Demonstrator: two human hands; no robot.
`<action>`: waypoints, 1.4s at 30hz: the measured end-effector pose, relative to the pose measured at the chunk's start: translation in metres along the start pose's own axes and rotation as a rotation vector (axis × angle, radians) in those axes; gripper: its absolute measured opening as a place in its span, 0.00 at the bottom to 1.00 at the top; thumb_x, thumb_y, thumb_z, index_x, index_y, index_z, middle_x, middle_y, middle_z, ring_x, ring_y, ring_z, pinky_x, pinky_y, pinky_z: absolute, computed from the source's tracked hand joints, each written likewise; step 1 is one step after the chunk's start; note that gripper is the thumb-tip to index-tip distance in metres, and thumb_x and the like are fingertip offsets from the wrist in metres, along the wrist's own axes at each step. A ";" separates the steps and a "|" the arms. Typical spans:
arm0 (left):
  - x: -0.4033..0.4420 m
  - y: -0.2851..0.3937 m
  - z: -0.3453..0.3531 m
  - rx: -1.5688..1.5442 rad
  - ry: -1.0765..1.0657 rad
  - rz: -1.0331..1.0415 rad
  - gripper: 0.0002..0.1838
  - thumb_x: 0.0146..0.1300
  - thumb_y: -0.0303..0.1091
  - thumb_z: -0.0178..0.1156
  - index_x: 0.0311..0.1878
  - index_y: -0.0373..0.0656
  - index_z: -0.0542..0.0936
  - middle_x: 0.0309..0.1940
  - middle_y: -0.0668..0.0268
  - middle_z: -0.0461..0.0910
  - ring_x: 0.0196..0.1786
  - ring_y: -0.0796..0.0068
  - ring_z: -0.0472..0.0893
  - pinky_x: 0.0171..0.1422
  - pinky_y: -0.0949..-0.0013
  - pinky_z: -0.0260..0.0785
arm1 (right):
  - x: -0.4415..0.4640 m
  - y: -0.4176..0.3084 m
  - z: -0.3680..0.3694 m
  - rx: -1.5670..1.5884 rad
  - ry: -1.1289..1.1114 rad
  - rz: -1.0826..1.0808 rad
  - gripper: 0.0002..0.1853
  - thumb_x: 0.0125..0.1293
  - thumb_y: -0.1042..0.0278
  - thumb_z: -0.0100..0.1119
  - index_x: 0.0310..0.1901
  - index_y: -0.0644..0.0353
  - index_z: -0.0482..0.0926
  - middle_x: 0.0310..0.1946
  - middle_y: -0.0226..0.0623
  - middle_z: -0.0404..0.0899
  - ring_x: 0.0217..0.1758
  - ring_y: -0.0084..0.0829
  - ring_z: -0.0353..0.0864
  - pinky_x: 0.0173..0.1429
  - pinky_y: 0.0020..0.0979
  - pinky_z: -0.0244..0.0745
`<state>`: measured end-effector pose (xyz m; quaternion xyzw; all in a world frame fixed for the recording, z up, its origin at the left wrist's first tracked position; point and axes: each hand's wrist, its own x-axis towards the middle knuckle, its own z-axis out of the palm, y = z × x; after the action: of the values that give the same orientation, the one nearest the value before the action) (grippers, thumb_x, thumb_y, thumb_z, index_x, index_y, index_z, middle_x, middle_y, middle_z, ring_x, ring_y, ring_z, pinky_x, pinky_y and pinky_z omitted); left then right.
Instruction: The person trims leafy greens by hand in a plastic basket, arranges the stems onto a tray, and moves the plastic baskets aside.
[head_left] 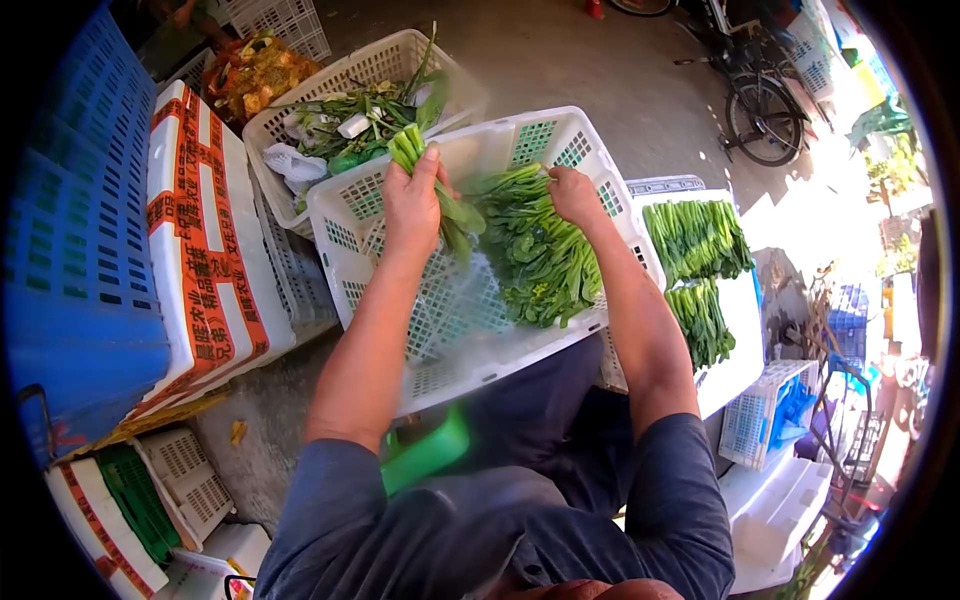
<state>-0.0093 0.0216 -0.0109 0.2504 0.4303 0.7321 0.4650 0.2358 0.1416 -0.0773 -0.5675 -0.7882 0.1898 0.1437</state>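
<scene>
My left hand (412,205) is closed around a small bunch of choy sum (407,146), its cut stems pointing up and its leaves hanging below the palm. Under both hands lies a white plastic basket (345,283), tilted across my lap. In its right half rests a pile of choy sum (540,250) with small yellow flowers at the leafy end. At the upper right of that pile, the fingers of my right hand (578,197) are pinched at the stem ends; the back of the hand partly hides what they grip.
Right of the basket, neat rows of greens (700,240) lie on a white surface (740,345). Behind stands a crate (400,50) of trimmings and plastic. Blue crates (85,180) and a taped foam box (215,230) stack at left. A bicycle (765,115) stands at the back right.
</scene>
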 end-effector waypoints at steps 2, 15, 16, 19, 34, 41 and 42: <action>0.000 0.000 0.000 0.022 0.008 -0.008 0.11 0.75 0.39 0.60 0.40 0.43 0.73 0.27 0.70 0.74 0.23 0.78 0.74 0.31 0.70 0.73 | 0.012 0.012 0.016 -0.185 -0.081 -0.038 0.15 0.68 0.68 0.52 0.52 0.65 0.80 0.50 0.57 0.83 0.56 0.51 0.83 0.58 0.46 0.79; -0.002 -0.005 0.002 0.148 -0.031 -0.027 0.11 0.75 0.40 0.59 0.42 0.44 0.72 0.28 0.70 0.74 0.25 0.79 0.75 0.34 0.67 0.77 | 0.035 0.005 0.030 -0.529 -0.375 -0.037 0.18 0.70 0.70 0.44 0.57 0.63 0.78 0.58 0.54 0.78 0.59 0.49 0.83 0.62 0.45 0.79; -0.003 -0.005 0.002 0.151 -0.031 -0.032 0.11 0.75 0.40 0.59 0.42 0.44 0.72 0.28 0.70 0.74 0.25 0.79 0.75 0.34 0.68 0.76 | 0.038 0.011 0.034 -0.531 -0.398 -0.060 0.19 0.70 0.70 0.44 0.57 0.64 0.78 0.58 0.54 0.78 0.59 0.50 0.83 0.62 0.45 0.79; -0.004 -0.003 0.004 0.144 -0.032 -0.038 0.11 0.75 0.40 0.60 0.42 0.43 0.73 0.28 0.70 0.74 0.25 0.78 0.75 0.34 0.68 0.76 | 0.039 0.010 0.033 -0.527 -0.414 -0.088 0.19 0.70 0.69 0.44 0.56 0.64 0.78 0.57 0.53 0.79 0.58 0.50 0.83 0.62 0.46 0.79; -0.005 -0.017 0.000 0.480 -0.264 0.002 0.13 0.74 0.39 0.61 0.48 0.38 0.76 0.34 0.68 0.79 0.35 0.80 0.77 0.42 0.71 0.74 | -0.002 -0.047 -0.046 -0.393 -0.238 -0.356 0.12 0.65 0.61 0.64 0.39 0.62 0.81 0.37 0.50 0.84 0.45 0.52 0.85 0.50 0.47 0.80; -0.025 -0.010 0.016 0.575 -0.574 -0.013 0.14 0.74 0.36 0.60 0.56 0.37 0.81 0.44 0.70 0.84 0.45 0.83 0.78 0.50 0.74 0.72 | -0.064 -0.112 -0.101 0.067 -0.232 -0.399 0.17 0.59 0.67 0.69 0.48 0.66 0.82 0.39 0.54 0.85 0.44 0.55 0.84 0.48 0.46 0.78; -0.027 -0.009 0.018 0.548 -0.607 -0.040 0.14 0.74 0.36 0.60 0.56 0.37 0.81 0.45 0.70 0.84 0.46 0.83 0.78 0.51 0.73 0.73 | -0.068 -0.113 -0.102 0.143 -0.200 -0.325 0.17 0.59 0.67 0.69 0.48 0.66 0.82 0.39 0.53 0.85 0.43 0.53 0.84 0.48 0.44 0.78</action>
<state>0.0203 0.0065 -0.0082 0.5613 0.4576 0.4740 0.5009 0.2077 0.0591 0.0647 -0.3995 -0.8642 0.2750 0.1336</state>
